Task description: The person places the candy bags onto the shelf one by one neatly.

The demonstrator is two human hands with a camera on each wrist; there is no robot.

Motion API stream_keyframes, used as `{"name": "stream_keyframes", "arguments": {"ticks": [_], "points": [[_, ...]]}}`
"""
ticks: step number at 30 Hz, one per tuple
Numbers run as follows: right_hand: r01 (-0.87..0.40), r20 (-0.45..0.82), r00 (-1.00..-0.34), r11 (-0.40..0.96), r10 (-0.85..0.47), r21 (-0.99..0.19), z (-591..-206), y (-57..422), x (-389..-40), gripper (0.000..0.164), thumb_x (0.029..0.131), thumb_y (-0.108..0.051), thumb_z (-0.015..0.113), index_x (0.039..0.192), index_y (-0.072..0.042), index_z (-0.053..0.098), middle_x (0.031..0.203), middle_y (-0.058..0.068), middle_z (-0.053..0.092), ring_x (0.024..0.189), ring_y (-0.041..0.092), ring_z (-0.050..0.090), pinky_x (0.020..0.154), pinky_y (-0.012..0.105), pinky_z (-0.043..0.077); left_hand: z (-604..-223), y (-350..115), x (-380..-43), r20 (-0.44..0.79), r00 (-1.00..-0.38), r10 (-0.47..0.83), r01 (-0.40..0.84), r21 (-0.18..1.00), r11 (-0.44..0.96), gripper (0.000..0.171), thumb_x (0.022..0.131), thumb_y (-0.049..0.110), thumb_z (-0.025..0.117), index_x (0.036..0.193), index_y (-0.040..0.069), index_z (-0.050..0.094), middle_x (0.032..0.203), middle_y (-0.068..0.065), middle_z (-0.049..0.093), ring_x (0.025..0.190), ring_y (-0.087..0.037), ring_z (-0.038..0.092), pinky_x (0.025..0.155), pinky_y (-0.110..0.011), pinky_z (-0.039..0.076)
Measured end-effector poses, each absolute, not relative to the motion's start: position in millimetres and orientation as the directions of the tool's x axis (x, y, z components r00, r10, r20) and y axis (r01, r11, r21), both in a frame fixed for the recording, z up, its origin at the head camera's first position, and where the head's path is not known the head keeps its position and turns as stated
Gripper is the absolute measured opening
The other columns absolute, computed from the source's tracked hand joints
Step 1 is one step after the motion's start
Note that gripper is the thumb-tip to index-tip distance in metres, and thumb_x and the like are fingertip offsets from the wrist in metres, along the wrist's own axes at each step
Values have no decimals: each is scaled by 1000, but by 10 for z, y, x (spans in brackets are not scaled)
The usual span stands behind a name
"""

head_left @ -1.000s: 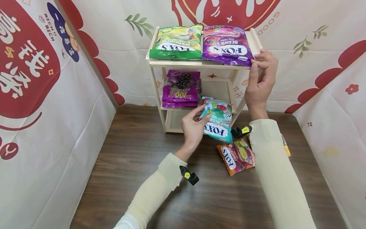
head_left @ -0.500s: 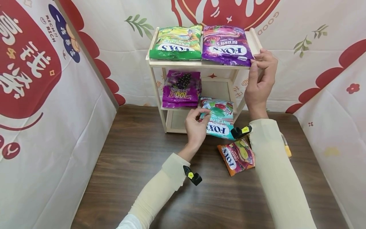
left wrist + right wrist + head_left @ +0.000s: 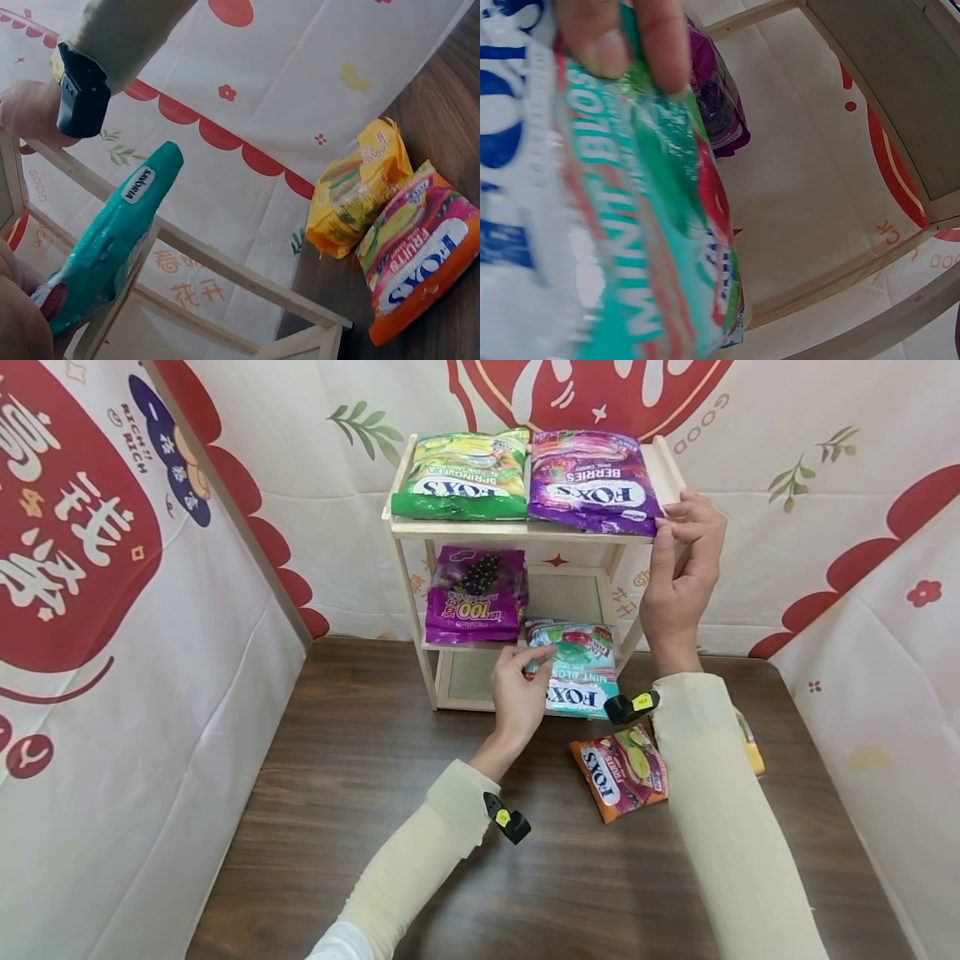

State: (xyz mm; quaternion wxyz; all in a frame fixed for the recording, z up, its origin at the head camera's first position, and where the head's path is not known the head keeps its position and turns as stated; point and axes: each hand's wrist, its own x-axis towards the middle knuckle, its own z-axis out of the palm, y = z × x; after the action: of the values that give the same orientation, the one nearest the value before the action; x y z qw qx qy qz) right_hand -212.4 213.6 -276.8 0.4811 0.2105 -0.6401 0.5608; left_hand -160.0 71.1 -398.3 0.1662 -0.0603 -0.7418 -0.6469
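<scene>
Teal mint bag (image 3: 583, 681) juts from the middle shelf (image 3: 567, 595)

You have six packets before you: two atop the wooden rack (image 3: 495, 529), two at its middle shelf and two on the brown surface (image 3: 337, 793). Up top sit one green bag (image 3: 461, 472) and one purple bag (image 3: 588, 472), side by side. One magenta bag (image 3: 475, 595) is just left of the teal one. Below, one orange bag (image 3: 621, 772) lies just beside one yellow packet (image 3: 360, 191).

The teal bag bears a white FOX'S label in blue letters, "MINT BLOS" in white, and green and red candies pictured among reddish stripes; its film is glossy and crinkled. It is at the right half of the shelf, its lettered end reaching past the front edge.

Your left hand (image 3: 521, 693) touches its front with the thumb and a fingertip; whether they pinch the film, I cannot tell. Your right hand (image 3: 686, 581) grips the rack's upper right corner, thumb in front. Two black devices (image 3: 507, 818) sit on your wrists, one on each.
</scene>
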Motion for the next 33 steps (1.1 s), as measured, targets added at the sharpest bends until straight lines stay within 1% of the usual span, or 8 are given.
{"name": "stream_keyframes", "arguments": {"ticks": [7, 11, 14, 19, 24, 27, 29, 33], "points": [[-816, 858, -439, 282, 265, -505, -2775, 2133, -2135, 15, 89, -2, 48, 94, 12, 51, 111, 6, 53, 125, 27, 40, 111, 38, 27, -3923, 791, -1682, 344, -926, -154, 313, 930, 194, 20, 88, -1, 64, 105, 7, 72, 94, -5, 56, 56, -10, 41, 45, -21, 38], [-811, 855, -444, 288, 268, -510, -2787, 2132, -2135, 16, 89, -3, 48, 94, 13, 51, 111, 4, 53, 125, 26, 40, 111, 38, 28, -3917, 816, -1707, 362, -922, -136, 316, 908, 274, 21, 89, 3, 64, 109, 7, 68, 100, -9, 53, 72, -13, 48, 58, -22, 43], [-809, 854, -444, 290, 270, -512, -2791, 2132, -2133, 16, 89, -2, 48, 94, 13, 51, 111, 4, 53, 125, 26, 40, 111, 38, 28, -3909, 828, -1665, 385, -920, -74, 325, 856, 402, 31, 88, 15, 69, 117, 7, 63, 113, -13, 45, 88, -18, 50, 69, -23, 44], [-810, 850, -447, 277, 277, -517, -2777, 2134, -2131, 9, 89, 0, 48, 93, 5, 54, 111, 3, 53, 126, 25, 40, 110, 38, 29, -3898, 842, -1569, 464, -884, 58, 395, 676, 623, 63, 78, 41, 78, 128, 10, 56, 135, -19, 24, 106, -28, 49, 79, -29, 49], [-808, 849, -452, 277, 272, -519, -2771, 2144, -2131, 9, 89, 1, 48, 92, -2, 56, 111, 6, 53, 125, 25, 39, 110, 38, 29, -3926, 829, -1529, 493, -845, 209, 455, 456, 765, 84, 65, 54, 83, 133, 14, 52, 145, -20, 15, 121, -34, 34, 77, -32, 51], [-807, 850, -453, 282, 269, -519, -2773, 2145, -2135, 9, 89, 1, 48, 93, -2, 56, 112, 5, 53, 125, 24, 39, 110, 38, 29, -3976, 807, -1531, 496, -815, 300, 500, 341, 796, 89, 63, 53, 84, 135, 15, 49, 144, -21, 19, 120, -35, 32, 68, -30, 52], [-808, 851, -452, 282, 268, -518, -2773, 2145, -2137, 9, 89, 1, 48, 93, -1, 56, 112, 4, 53, 125, 25, 39, 110, 38, 29, -4005, 793, -1539, 514, -787, 341, 528, 274, 804, 88, 64, 53, 83, 136, 15, 48, 141, -20, 26, 119, -36, 33, 68, -30, 51], [-810, 852, -448, 282, 269, -515, -2773, 2143, -2131, 9, 89, 0, 48, 93, 5, 54, 112, 3, 53, 125, 25, 39, 110, 38, 29, -4045, 767, -1551, 570, -718, 400, 556, 124, 822, 79, 68, 57, 79, 132, 18, 54, 134, -17, 41, 120, -40, 36, 81, -39, 49]]}}
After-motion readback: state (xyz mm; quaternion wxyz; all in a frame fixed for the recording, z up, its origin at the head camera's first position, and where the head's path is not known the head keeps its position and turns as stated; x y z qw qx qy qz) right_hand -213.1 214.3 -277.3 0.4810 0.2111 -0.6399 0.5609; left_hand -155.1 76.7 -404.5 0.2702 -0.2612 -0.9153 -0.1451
